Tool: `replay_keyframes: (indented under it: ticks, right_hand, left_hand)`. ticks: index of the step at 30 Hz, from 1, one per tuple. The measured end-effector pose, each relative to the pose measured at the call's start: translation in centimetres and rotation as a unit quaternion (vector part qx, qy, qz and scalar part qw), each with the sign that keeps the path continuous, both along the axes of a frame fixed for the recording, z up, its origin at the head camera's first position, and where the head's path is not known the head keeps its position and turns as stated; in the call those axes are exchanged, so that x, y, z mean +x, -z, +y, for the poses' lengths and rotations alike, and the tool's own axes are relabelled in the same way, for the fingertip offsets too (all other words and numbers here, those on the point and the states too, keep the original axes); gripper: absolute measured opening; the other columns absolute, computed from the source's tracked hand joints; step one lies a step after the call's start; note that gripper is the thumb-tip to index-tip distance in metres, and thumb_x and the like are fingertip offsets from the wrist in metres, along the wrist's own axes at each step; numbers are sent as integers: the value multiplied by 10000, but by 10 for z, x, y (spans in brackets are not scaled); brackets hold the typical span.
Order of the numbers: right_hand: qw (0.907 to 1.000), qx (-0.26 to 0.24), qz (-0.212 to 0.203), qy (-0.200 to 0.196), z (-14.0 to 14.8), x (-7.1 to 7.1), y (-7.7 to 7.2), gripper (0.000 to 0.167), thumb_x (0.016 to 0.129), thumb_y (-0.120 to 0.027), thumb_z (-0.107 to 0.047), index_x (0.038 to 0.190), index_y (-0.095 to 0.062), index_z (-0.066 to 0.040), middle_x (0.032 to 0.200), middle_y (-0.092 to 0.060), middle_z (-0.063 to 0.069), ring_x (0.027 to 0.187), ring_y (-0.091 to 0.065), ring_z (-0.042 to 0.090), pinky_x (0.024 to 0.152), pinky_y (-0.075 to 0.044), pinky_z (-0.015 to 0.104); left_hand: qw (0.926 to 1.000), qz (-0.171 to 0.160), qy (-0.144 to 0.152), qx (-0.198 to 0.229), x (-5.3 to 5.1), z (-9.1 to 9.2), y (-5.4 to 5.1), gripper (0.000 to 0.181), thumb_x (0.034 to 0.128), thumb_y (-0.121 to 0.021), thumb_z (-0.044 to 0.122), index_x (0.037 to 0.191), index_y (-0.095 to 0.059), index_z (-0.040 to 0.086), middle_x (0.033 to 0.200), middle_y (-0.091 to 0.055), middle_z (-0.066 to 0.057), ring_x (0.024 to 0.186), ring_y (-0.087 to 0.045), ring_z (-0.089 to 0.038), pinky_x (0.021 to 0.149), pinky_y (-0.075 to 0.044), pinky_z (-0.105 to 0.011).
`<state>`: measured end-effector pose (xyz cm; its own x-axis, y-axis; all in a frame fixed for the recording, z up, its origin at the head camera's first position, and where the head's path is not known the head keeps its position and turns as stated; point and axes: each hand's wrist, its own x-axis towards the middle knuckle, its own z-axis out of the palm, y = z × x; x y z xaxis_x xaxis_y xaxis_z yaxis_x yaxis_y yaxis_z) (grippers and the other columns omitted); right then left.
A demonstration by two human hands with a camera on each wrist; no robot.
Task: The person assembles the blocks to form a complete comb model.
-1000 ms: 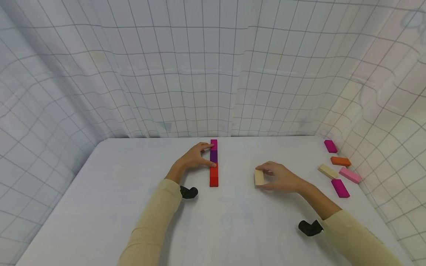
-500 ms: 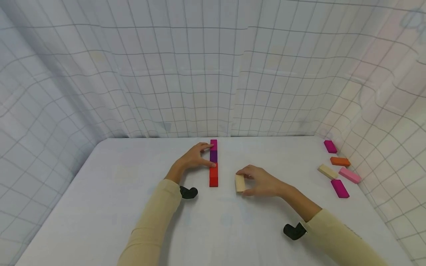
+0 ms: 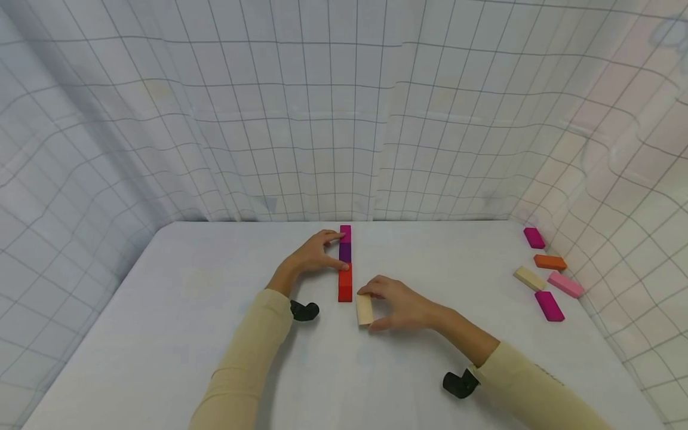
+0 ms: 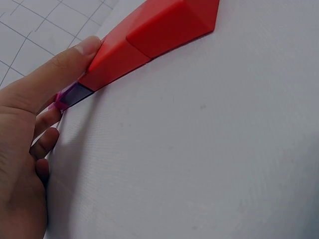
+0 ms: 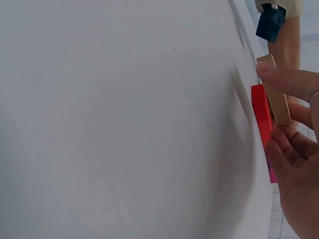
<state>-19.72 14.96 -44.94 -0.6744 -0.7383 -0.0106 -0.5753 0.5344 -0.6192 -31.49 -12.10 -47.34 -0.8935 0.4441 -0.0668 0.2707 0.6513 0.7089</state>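
Note:
A straight row of blocks runs away from me in the head view: two red blocks (image 3: 345, 292) in front, then a purple block (image 3: 345, 253), then a magenta block (image 3: 346, 230) at the far end. My left hand (image 3: 313, 253) lies along the row's left side, thumb touching the farther red block (image 4: 112, 59), index finger at the magenta one. Between thumb and fingers, my right hand (image 3: 404, 307) grips a cream block (image 3: 364, 310) by its ends. This block is just right of the row's near end, apart from it; the right wrist view shows it tilted.
At the right edge lie several loose blocks: magenta (image 3: 534, 237), orange (image 3: 550, 261), pink (image 3: 565, 284), cream (image 3: 530, 278) and another magenta block (image 3: 549, 306). A grid-patterned curtain (image 3: 279, 137) surrounds the white table (image 3: 161, 334) at back and sides.
My right hand has carried the cream block leftward and slightly nearer to me, up to the row's near end. The left hand and the row have stayed in place.

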Motion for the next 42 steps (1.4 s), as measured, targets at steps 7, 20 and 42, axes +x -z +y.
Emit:
replay_keyframes:
  ticks: [7, 20, 42]
  right_hand:
    - [9997, 10, 119, -218, -20, 5, 6, 602, 840, -880, -276, 1374, -643, -127, 1270, -558, -41, 1129, -540, 144, 985, -498, 324]
    - [9931, 403, 1082, -195, -31, 14, 11, 610, 844, -884, -339, 1376, -663, -139, 1178, -554, -32, 1051, -510, 97, 888, -493, 231]
    - [9927, 475, 1093, -201, -34, 15, 12, 440, 934, -784, -308, 1338, -709, -150, 1155, -684, -39, 1043, -599, 95, 933, -527, 286]
  left_hand:
    - [10000, 12, 49, -6, -1, -2, 2, 949, 803, -865, 457, 1597, -428, 177, 1612, -356, -122, 1369, -431, -314, 1131, -375, -559]
    - [9999, 70, 46, 55, -1, -1, 1, 955, 790, -883, 451, 1592, -438, 185, 1616, -353, -123, 1418, -400, -322, 1159, -328, -571]
    - [9999, 119, 61, -7, -1, 0, 0, 949, 790, -887, 437, 1588, -445, 176, 1604, -368, -131, 1385, -428, -315, 1153, -344, -553]
